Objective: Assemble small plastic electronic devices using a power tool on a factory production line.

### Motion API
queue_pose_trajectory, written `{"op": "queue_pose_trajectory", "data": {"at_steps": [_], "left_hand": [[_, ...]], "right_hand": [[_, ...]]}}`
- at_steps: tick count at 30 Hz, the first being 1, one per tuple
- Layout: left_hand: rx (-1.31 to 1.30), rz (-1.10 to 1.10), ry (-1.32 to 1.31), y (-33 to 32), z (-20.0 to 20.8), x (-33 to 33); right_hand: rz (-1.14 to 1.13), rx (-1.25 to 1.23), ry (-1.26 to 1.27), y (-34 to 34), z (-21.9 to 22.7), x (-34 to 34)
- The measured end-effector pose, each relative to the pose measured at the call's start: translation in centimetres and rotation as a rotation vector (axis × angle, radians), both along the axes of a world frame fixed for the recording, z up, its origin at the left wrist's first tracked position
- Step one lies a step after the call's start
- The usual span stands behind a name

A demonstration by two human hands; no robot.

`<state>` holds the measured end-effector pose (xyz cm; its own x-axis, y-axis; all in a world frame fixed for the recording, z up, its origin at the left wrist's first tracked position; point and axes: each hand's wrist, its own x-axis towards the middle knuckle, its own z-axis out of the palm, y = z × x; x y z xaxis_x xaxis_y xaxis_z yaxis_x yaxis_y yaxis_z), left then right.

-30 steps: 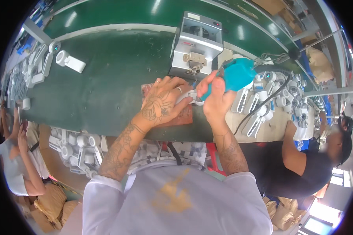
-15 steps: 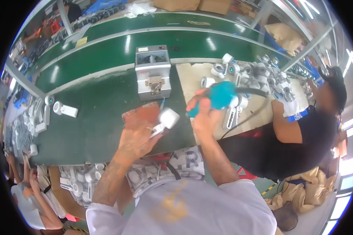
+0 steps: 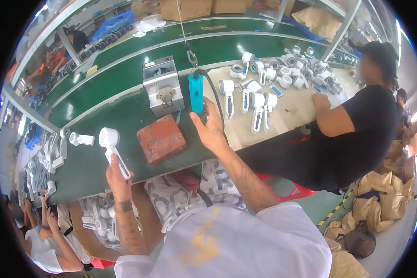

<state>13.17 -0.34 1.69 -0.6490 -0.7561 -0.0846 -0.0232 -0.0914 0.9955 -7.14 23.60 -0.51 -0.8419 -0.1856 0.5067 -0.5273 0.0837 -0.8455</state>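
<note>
My left hand (image 3: 119, 180) is closed round the handle of a white handheld fan (image 3: 109, 138), its round head up, over the left part of the green bench. The teal electric screwdriver (image 3: 196, 95) hangs upright from a hook and line. Just right of its lower end is my right hand (image 3: 213, 127), with thumb and fingers spread and nothing in them. A reddish brick-like block (image 3: 161, 139) lies on the bench between my hands. Behind it stands a grey screw feeder machine (image 3: 163, 88), with a thin blue-handled tool (image 3: 179, 116) beside its base.
Many white fans (image 3: 287, 74) crowd the pale board (image 3: 238, 136) at the right, near a seated co-worker (image 3: 352, 106). More fans (image 3: 53, 146) lie at the far left. A carton of fans (image 3: 90, 248) stands below the bench edge. The screwdriver's black cord (image 3: 216, 90) loops rightward.
My right hand has let go of the screwdriver, which now hangs upright. My left hand has carried the fan leftward, away from the red block.
</note>
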Motion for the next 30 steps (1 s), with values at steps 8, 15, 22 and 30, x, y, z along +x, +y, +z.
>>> {"op": "queue_pose_trajectory", "data": {"at_steps": [8, 15, 22, 30], "left_hand": [[-0.288, 0.060, -0.092, -12.3, -0.8, -0.8], [-1.390, 0.266, -0.374, -13.0, -9.2, -0.6], [-1.276, 0.108, -0.313, -9.5, -6.2, -0.2], [-1.361, 0.013, -0.351, -11.2, -7.1, 1.5]], "right_hand": [[0.013, -0.005, -0.084, 0.3, -4.9, 1.2], [0.001, 0.085, -0.127, 0.9, -5.7, 1.8], [0.134, -0.205, -0.394, 1.8, -5.4, 0.9], [0.306, 0.245, -0.065, 5.2, -3.4, 12.2]]}}
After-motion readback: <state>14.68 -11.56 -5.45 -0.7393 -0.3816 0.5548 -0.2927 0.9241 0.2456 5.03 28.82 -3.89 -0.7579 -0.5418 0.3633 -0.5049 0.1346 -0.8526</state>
